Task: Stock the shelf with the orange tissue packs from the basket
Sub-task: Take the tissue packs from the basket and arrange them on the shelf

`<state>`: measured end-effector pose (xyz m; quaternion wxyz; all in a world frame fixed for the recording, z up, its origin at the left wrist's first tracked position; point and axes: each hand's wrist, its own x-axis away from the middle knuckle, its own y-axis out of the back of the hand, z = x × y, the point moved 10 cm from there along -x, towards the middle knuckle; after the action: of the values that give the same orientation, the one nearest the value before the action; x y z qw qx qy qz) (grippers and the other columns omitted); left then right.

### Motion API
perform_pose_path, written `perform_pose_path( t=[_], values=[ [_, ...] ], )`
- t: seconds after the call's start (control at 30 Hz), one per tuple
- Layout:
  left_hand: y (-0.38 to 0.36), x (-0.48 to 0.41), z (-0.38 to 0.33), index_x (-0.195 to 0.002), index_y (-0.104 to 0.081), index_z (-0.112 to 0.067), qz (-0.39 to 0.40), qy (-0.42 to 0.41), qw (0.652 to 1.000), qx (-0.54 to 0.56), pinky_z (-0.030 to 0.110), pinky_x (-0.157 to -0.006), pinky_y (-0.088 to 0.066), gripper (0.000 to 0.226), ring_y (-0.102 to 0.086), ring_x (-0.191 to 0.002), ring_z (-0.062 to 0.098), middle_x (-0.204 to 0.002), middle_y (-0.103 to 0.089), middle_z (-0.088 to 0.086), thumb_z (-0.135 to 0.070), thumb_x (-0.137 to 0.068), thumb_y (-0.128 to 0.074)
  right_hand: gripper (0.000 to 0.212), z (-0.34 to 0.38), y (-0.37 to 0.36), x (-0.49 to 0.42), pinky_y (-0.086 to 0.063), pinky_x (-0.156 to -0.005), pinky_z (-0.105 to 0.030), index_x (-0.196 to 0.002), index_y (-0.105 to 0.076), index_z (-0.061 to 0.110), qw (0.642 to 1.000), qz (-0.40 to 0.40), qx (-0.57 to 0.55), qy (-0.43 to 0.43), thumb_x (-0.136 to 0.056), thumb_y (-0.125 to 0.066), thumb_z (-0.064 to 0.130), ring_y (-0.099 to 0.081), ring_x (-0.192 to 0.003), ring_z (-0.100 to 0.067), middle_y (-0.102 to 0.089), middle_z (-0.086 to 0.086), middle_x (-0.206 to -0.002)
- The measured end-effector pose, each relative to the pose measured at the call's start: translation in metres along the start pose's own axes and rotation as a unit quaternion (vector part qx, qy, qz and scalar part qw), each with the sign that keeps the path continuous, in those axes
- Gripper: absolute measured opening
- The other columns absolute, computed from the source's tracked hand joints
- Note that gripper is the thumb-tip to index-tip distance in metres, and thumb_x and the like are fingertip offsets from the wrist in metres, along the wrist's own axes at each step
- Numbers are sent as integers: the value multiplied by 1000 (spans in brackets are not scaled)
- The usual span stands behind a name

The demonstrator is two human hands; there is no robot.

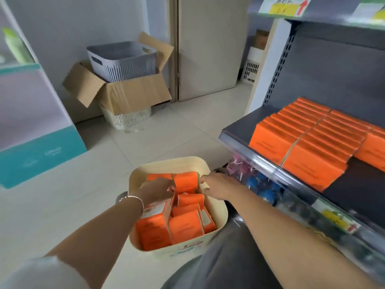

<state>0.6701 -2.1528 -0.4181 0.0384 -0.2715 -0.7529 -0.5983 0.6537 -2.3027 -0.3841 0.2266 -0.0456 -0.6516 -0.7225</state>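
A cream basket [179, 162] stands on the floor between my arms, holding several orange tissue packs [183, 228]. One orange pack [186, 182] stands higher than the others at the basket's far end. My left hand [155, 189] curls its fingers on that pack's left edge. My right hand [218, 186] reaches in from the right, its fingertips touching the pack's right edge. On the grey shelf [245, 142] at the right, orange packs [308, 138] stand in tight rows, with bare shelf in front of the rightmost row.
Below the shelf lies a lower level with pink and blue items [252, 178]. An open cardboard box [129, 94] with a grey basket [123, 59] in it sits on a white basket [127, 118] against the back wall. A teal display box [41, 155] stands left.
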Motion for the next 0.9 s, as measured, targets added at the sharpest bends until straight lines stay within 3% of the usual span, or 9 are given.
perform_pose_path(
  t=[0.1,0.2,0.3,0.4,0.6,0.7,0.83,0.9],
  values=[
    [-40,-7,21,-122,-57,-27,38,7,999,3,40,-99,-44,33,-52,-120,21,-127,-57,-1,-31,-89,-54,21,10,-35,-18,-43,-84,-37,-111,-54,22,998,58,-18,12,-93,-49,30,-53,-117,-31,-55,-10,-123],
    [-74,-9,42,-136,-44,-27,67,22,997,-35,41,-104,-40,48,-43,-129,22,-141,-45,1,-33,-90,-55,41,23,-69,-31,-44,-94,-36,-134,-46,19,992,117,-29,22,-95,-49,28,-50,-120,-29,-50,-9,-136],
    [-102,-13,63,-145,-28,-29,82,59,993,-56,44,-106,-38,67,-38,-134,22,-147,-39,-1,-36,-87,-59,43,29,-91,-40,-45,-94,-35,-137,-45,18,988,150,-24,35,-95,-50,26,-51,-120,-27,-49,-9,-137],
    [-123,-18,70,-146,-23,-31,76,78,992,-66,44,-102,-43,75,-41,-132,23,-146,-40,-1,-35,-83,-64,45,28,-107,-49,-42,-93,-33,-140,-42,18,985,164,-25,39,-96,-48,26,-49,-123,-25,-48,-6,-140],
    [-138,-29,77,-146,-15,-35,41,119,991,-44,53,-102,-36,80,-29,-138,28,-151,-27,-7,-34,-82,-63,41,25,-146,-67,-50,-90,-43,-132,-48,15,979,197,21,51,-93,-53,26,-55,-109,-28,-56,-9,-124],
    [-149,-32,85,-146,-10,-41,41,121,992,18,52,-107,-33,88,-25,-138,31,-151,-23,-5,-35,-79,-67,47,30,-160,-76,-48,-92,-45,-135,-44,17,973,215,56,65,-91,-56,29,-53,-114,-30,-52,-9,-127],
    [-153,-35,94,-144,-7,-46,70,136,987,46,55,-102,-38,90,-30,-134,33,-149,-25,-3,-40,-79,-68,55,31,-170,-85,-44,-96,-48,-135,-44,17,966,239,81,52,-87,-63,38,-49,-120,-30,-51,-9,-132],
    [-148,-38,98,-144,-15,-43,82,139,986,43,52,-100,-41,80,-38,-130,31,-146,-33,-1,-45,-80,-64,58,32,-165,-88,-38,-101,-51,-133,-47,16,964,237,110,47,-85,-65,43,-42,-126,-33,-46,-11,-135]
  ],
)
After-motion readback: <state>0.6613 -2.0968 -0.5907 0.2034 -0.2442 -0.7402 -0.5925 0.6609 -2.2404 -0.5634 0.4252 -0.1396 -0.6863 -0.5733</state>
